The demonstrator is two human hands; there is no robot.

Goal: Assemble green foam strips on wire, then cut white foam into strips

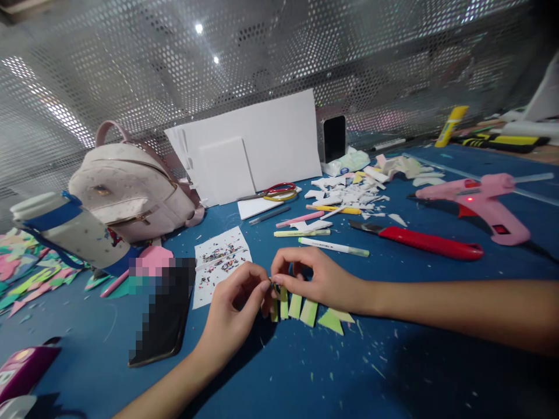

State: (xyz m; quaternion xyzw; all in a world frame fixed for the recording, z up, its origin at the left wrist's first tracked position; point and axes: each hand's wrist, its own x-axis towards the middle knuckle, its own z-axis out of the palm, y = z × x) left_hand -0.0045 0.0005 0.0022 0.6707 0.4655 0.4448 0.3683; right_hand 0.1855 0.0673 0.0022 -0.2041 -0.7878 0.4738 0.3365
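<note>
My left hand (236, 308) and my right hand (321, 279) meet at the fingertips over the blue table (323, 372). Both are closed in a pinch, thumb against fingers. Whatever lies between them is too small and too hidden to name. Just below my right hand several light green strips (295, 306) lie in a row, partly covered by my fingers. Beside them are light green triangular pieces (332, 321). A white sheet (201, 294) with small dark and coloured specks lies behind my left hand.
A pink glue gun (484, 195) with a red light and a red utility knife (430, 241) lie right. Markers (334, 246), scissors (279, 191) and white scraps (349, 192) lie behind. Left are a dark phone-like slab (168, 314), a tumbler (78, 233) and a pink backpack (126, 186).
</note>
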